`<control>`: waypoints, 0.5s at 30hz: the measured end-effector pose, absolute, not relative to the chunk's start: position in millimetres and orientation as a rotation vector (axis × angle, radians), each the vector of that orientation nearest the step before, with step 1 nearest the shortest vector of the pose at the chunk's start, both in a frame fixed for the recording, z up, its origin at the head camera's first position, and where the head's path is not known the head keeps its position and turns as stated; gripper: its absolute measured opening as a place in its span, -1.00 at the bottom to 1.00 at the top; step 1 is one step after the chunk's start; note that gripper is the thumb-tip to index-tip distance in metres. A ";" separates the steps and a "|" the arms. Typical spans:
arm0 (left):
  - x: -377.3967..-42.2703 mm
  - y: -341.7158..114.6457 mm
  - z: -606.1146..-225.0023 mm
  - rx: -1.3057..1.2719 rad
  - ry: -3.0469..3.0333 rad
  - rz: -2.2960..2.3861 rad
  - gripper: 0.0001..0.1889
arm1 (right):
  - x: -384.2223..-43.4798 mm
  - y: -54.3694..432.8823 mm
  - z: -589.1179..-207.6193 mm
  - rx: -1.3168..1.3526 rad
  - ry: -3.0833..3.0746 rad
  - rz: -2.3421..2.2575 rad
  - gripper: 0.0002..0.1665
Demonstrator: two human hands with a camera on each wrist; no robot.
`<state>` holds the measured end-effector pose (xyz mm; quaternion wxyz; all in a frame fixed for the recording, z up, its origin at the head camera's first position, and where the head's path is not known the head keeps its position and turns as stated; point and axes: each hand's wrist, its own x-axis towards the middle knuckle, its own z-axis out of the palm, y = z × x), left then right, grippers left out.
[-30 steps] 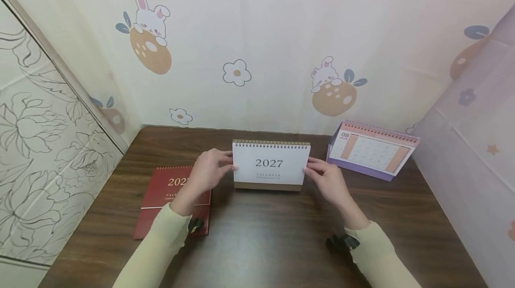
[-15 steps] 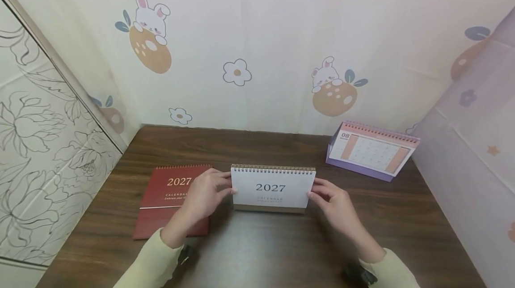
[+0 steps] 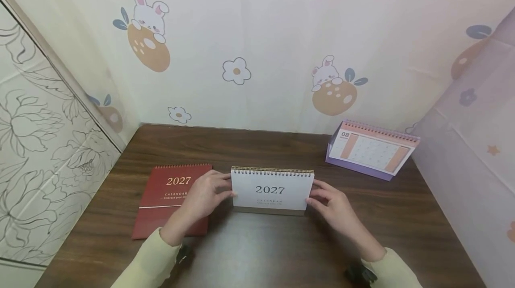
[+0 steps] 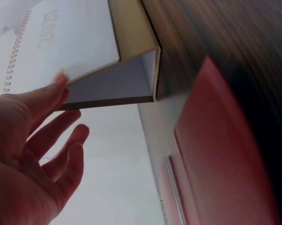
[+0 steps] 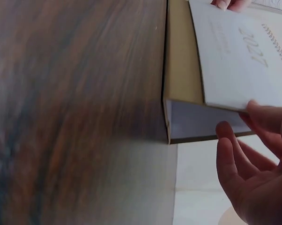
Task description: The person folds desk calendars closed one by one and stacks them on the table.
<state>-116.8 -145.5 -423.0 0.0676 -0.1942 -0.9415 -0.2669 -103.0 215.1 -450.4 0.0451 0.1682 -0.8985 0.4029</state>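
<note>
A white 2027 desk calendar [image 3: 270,189] with a spiral top and a tan base stands upright like a tent in the middle of the table. At its left edge my left hand [image 3: 207,195] pinches it, thumb on the front page, as the left wrist view shows. My right hand [image 3: 335,207] pinches the opposite edge, its thumb on the white page [image 5: 239,61] and the other fingers behind or beside the open side. Both wrist views look into the hollow between the calendar's front and back panels. Left of it, partly behind my left forearm, is a red 2027 calendar [image 3: 161,194].
A purple and pink desk calendar [image 3: 372,150] showing 08 stands at the back right of the dark wooden table [image 3: 257,252]. A patterned curtain [image 3: 273,24] hangs along the table's back edge, and more printed sheeting borders both sides.
Both hands have brought the white calendar toward me from farther back on the table. Over the last half second it has barely moved. The red and purple calendars stay in place.
</note>
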 end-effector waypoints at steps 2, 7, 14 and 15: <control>-118.2 -146.7 -425.0 -0.587 -2.861 -0.823 -0.81 | -104.8 216.8 -451.6 0.548 -2.756 1.232 -0.87; -119.9 -148.4 -431.3 -0.596 -2.940 -0.816 -0.84 | -109.4 220.8 -455.3 0.634 -2.796 1.209 -0.86; -122.3 -148.3 -437.0 -0.642 -2.984 -0.778 -0.87 | -113.3 224.1 -455.9 0.725 -2.916 1.197 -0.87; -122.8 -148.0 -437.4 -0.650 -2.979 -0.776 -0.88 | -113.7 224.3 -455.8 0.731 -2.921 1.190 -0.88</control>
